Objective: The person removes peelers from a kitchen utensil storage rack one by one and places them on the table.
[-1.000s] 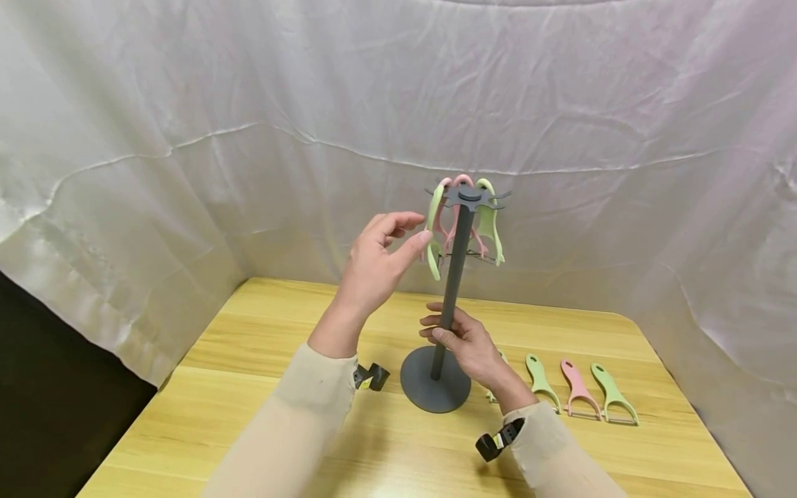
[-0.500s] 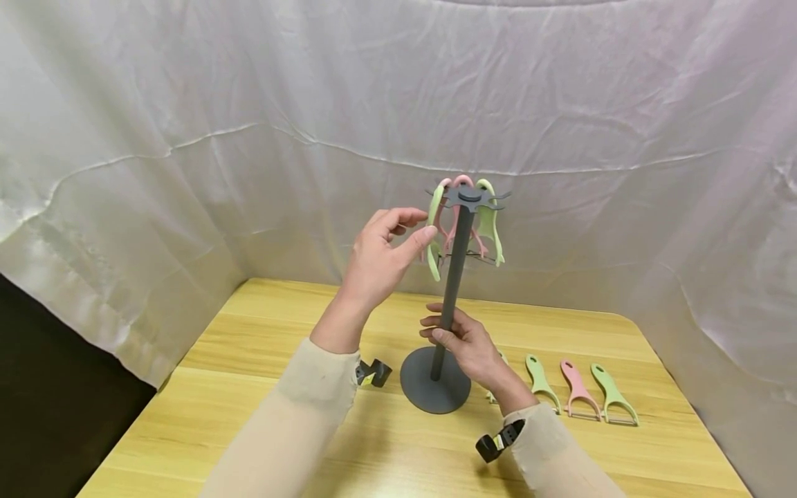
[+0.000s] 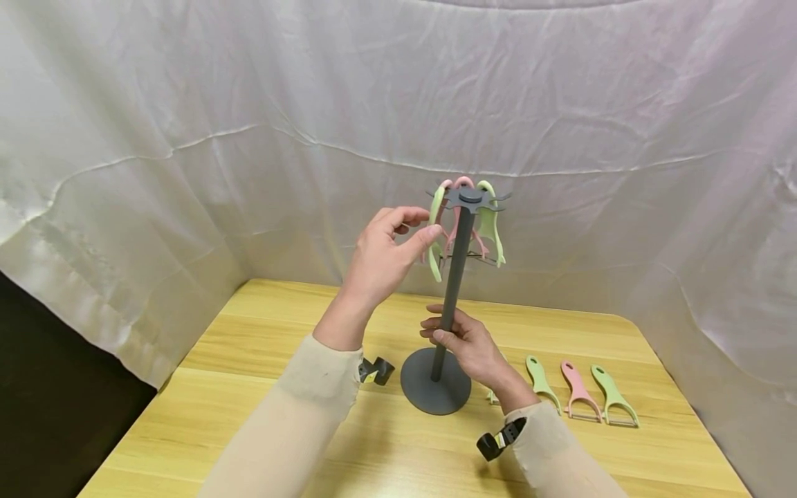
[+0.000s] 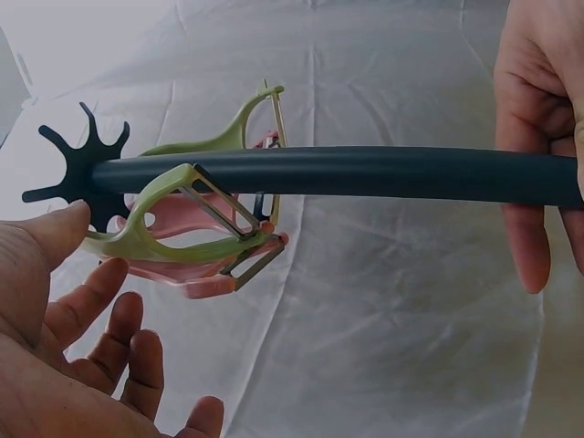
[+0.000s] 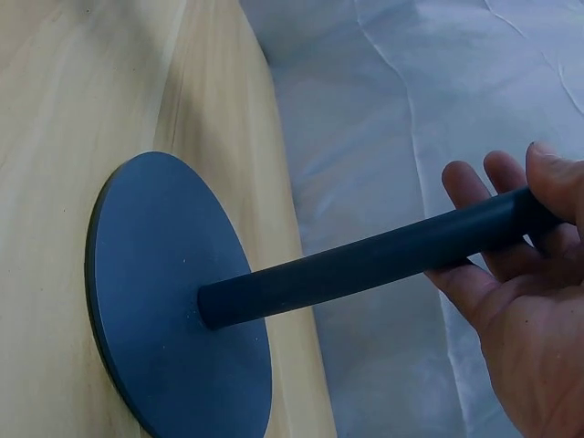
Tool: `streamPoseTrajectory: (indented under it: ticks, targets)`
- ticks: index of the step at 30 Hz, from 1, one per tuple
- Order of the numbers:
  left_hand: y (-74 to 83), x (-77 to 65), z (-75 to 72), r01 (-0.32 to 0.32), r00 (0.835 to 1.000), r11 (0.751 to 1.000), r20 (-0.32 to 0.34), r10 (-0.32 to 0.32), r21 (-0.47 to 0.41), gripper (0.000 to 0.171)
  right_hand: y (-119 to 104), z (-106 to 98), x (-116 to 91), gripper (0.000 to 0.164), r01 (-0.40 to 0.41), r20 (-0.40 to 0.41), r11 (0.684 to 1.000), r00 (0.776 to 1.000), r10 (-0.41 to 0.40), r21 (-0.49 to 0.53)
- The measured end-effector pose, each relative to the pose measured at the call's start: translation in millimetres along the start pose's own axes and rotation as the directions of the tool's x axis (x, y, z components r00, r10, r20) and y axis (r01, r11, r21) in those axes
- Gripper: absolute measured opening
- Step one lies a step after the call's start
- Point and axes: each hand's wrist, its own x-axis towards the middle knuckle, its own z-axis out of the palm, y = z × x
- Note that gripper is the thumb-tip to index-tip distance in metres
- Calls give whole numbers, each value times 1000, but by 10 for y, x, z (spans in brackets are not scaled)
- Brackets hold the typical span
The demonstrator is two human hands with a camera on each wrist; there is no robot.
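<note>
The left hand (image 3: 381,261) is reaching to the green peeler (image 3: 436,207) that is hanging on the left side of the stand (image 3: 456,277). The step in hand appears to be handling that peeler where its handle is meeting the hooks (image 4: 80,173). The left thumb and forefinger are bracketing the handle, and the other fingers are fanning out loosely; whether the two are truly pinching it, one cannot tell. The right hand (image 3: 470,346) is gripping the pole low down, thumb on one side and fingers on the other, seemingly steadying the stand while its base (image 3: 417,387) is resting on the table (image 3: 261,401).

The next move is probably calling for a sure thumb-and-finger hold on the handle, the right hand keeping the pole still, and care around the two pink peelers (image 3: 463,181) hanging just beside. Another green one (image 3: 489,225) is hanging on the right.

Compared with a second ago, the left hand is sitting slightly further right, its thumb now overlapping the green peeler instead of stopping short of it. The right hand and the stand are staying put, as is the row of peelers (image 3: 578,387) lying on the table, one of them hiding partly behind the right wrist.
</note>
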Motion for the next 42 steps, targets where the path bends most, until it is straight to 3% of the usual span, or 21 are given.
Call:
streamPoseTrajectory:
  ticks: [18, 42]
  targets:
    - [26, 30, 1, 35, 998, 999, 43, -36, 30, 42, -25, -48, 26, 43, -29, 56, 997, 998, 24, 76]
    - [52, 34, -21, 57, 998, 998, -4, -57, -4, 38, -20, -54, 5, 42, -39, 33, 999, 999, 38, 33]
